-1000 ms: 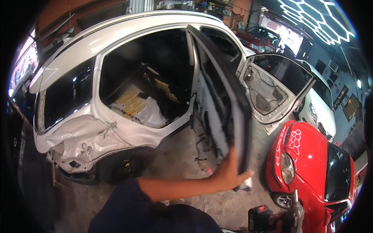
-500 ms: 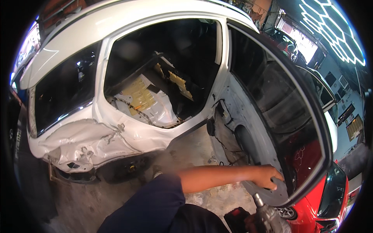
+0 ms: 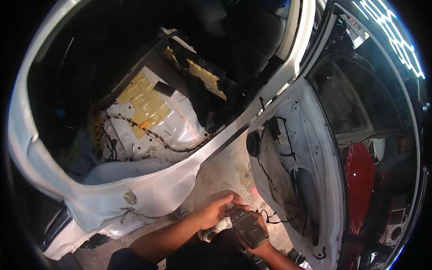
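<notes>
My right hand [image 3: 262, 228] is wrapped round a cordless impact wrench [image 3: 248, 228], whose dark, worn battery end faces up. Beside its far end is my left hand [image 3: 219, 208], thumb and fingers curled together. What they pinch is hidden. Both hands are low in front of me, between a white car's rear door opening and its swung-out rear door [image 3: 321, 180]. The door's inner side is stripped to bare metal, with cables and a dark round speaker [image 3: 253, 143]. The white car body [image 3: 180, 184] has a crumpled panel below the opening.
Inside the car, a bare floor with yellow pads [image 3: 146, 101] and a loose wiring harness [image 3: 164, 143] shows. The door sill [image 3: 229, 139] runs diagonally ahead. Stained concrete floor [image 3: 220, 173] lies between body and door. A red car [image 3: 360, 180] appears through the door glass.
My left hand has let go of the open door's edge and come back beside the wrench. My view has moved closer to the door opening, and my right hand now shows.
</notes>
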The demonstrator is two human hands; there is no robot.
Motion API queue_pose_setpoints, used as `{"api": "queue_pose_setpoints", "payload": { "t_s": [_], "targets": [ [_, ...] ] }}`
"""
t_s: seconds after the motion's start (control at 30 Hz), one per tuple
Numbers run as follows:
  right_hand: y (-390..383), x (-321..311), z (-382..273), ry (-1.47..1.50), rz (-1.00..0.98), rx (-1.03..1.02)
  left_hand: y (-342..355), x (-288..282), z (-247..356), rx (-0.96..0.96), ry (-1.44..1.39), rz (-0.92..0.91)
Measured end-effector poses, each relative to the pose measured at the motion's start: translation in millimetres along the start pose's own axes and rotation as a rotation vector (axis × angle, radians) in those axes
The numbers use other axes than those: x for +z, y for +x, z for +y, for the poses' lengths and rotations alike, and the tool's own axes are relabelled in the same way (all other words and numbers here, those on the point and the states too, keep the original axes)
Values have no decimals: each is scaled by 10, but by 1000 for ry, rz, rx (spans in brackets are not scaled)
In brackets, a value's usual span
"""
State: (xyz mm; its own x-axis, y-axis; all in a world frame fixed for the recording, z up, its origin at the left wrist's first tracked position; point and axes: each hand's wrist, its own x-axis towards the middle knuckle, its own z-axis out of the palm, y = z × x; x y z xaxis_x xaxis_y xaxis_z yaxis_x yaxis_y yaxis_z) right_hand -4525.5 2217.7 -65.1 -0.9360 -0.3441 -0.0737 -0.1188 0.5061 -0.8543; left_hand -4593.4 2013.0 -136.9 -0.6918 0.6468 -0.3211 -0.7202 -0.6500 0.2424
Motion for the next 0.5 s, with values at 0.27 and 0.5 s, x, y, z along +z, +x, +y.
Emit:
{"api": "queue_pose_setpoints", "payload": {
  "t_s": [0.27,0.5],
  "targets": [
    [1056,275,958,256,22,87,914,-463,480,98,-17,313],
    [1856,392,2092,126,-220,134,1727,-774,1211,-84,499,534]
  ]
}}
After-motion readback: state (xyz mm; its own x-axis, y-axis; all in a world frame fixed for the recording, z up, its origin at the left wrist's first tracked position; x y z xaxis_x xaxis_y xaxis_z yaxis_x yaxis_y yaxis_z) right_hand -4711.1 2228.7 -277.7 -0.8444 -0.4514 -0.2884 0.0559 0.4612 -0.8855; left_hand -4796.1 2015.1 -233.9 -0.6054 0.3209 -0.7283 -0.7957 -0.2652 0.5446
